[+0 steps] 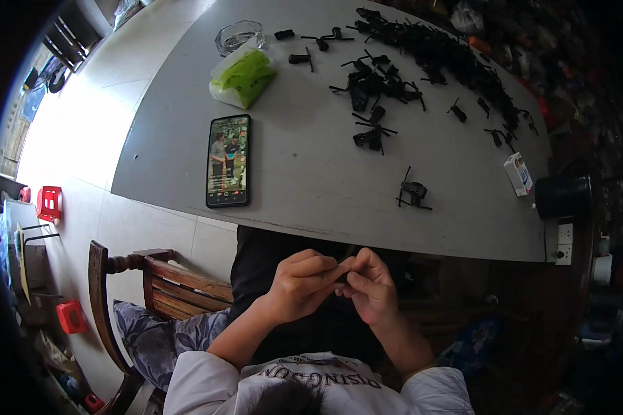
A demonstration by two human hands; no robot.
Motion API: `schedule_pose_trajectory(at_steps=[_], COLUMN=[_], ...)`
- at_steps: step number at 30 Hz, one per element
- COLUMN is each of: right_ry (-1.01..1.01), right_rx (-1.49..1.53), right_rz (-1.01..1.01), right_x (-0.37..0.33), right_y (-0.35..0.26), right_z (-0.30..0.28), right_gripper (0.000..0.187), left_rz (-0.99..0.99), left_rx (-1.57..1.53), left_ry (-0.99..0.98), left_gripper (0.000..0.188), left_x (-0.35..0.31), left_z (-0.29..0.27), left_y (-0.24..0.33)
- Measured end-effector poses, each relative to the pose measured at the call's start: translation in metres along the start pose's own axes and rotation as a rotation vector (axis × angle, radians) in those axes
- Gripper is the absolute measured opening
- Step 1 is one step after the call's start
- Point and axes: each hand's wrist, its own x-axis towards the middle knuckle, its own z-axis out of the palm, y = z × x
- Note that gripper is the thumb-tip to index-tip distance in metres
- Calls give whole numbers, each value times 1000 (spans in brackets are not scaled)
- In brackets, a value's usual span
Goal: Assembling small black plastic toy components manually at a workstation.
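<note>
Over my lap, just off the table's near edge, my left hand (pixel 303 285) and my right hand (pixel 371 286) meet with their fingertips pinched together. Both are closed. Something small and dark seems to sit between the fingers, mostly hidden, and its kind cannot be made out. Beyond my right hand, one small black plastic part (pixel 414 192) with thin rod-like arms lies on the grey table (pixel 304 187). Farther back is a loose cluster of similar black parts (pixel 374 86), and a long dense heap of them (pixel 429 45) runs along the far right side.
A phone (pixel 229 160) playing a video lies on the table's left. Behind it are a green-and-white plastic packet (pixel 245 75) and a glass ashtray (pixel 237 36). At the right edge stand a small white box (pixel 518 174) and a black cylinder (pixel 564 196). A wooden chair (pixel 187 287) is at left.
</note>
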Motion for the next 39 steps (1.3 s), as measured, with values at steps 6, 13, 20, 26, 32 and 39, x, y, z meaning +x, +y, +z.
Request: schedule_pose_trajectory(at_steps=[6,13,20,26,32,39], right_ry=[-158,400,539,291,18,-338], right_rx=[-877,-2255,-1827,-1223,-1569,-226], right_rz=[-295,-567,-1017,-707,-880,156], right_x=[16,74,84,47,19,1], right_y=[-44,-101,-94,-29,-22,-26], right_z=[-10,-48,-23,14,5,3], right_gripper=[9,29,22,9,25,34], left_rz=[-168,-861,-813,-368,-500,-232], left_rx=[-327,-1399,-940,-72,-278,-500], left_ry=[52,304,131,155,165,5], left_gripper=[24,25,12,28,22,22], left_x=[-3,-18,-23,4,1,-5], left_z=[4,5,11,21,-2,-10], left_y=[-3,-13,-11,5,2,-2])
